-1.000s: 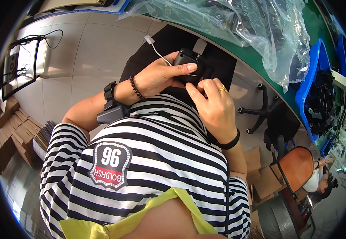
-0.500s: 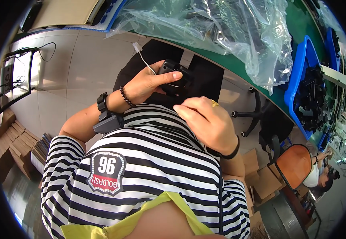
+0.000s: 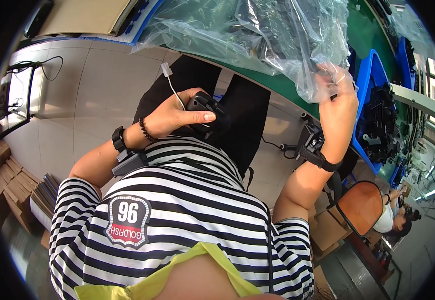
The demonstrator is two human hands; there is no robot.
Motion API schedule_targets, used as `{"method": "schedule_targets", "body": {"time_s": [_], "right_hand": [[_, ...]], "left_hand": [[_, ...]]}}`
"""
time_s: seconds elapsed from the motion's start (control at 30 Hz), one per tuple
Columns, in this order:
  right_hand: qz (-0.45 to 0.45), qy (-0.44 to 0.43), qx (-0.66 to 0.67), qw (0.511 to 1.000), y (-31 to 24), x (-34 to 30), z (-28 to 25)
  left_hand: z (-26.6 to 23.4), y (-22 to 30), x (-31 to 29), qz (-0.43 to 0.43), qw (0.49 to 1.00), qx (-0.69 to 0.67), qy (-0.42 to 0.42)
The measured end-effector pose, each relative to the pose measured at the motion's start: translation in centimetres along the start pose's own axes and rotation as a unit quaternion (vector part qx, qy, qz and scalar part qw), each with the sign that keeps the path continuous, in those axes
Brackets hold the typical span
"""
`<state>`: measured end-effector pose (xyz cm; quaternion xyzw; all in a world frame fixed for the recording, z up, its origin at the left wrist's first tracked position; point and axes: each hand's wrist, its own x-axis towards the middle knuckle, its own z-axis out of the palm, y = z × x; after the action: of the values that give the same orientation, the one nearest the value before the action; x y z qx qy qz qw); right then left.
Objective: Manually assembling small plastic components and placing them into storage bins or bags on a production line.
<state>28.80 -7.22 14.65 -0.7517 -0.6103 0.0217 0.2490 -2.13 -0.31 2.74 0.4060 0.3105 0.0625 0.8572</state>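
My left hand (image 3: pixel 185 111) is closed round a small black plastic device (image 3: pixel 208 111), thumb across its face, held above my lap. From it a thin white cable (image 3: pixel 176 92) runs up to a white plug (image 3: pixel 166 69), which hangs free beyond my wrist. Over at the table's edge, my right hand (image 3: pixel 338 92) has its fingers curled on the rim of a large clear plastic bag (image 3: pixel 217 37). Film partly covers those fingertips. Dark contents show through the bag, but their shape is blurred by the folds.
The bag lies on a green-topped table (image 3: pixel 297 95). Right of it stands a blue tray (image 3: pixel 361 110) full of black plastic parts (image 3: pixel 381 122). An orange-seated chair (image 3: pixel 361 207) and cardboard boxes (image 3: pixel 327 232) are at the lower right. Another person (image 3: pixel 392 222) sits farther off.
My right hand has gone from beside the device up and right to the bag, whose near corner has shifted left. The left hand, still holding the device, has moved slightly left and nearer.
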Motion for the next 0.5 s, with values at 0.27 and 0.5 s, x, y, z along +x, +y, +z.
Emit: {"method": "schedule_targets", "body": {"time_s": [0.27,0.5], "right_hand": [[-0.004,-0.033,-0.051,0.998,-0.1,0.9,-0.1],[0.077,0.115,0.072,0.988,-1.5,-0.4,-2.0]], "left_hand": [[0.3,0.0,-0.1,0.022,0.998,0.055,0.0],[0.6,1.3,0.0,0.033,0.993,0.109,0.006]]}}
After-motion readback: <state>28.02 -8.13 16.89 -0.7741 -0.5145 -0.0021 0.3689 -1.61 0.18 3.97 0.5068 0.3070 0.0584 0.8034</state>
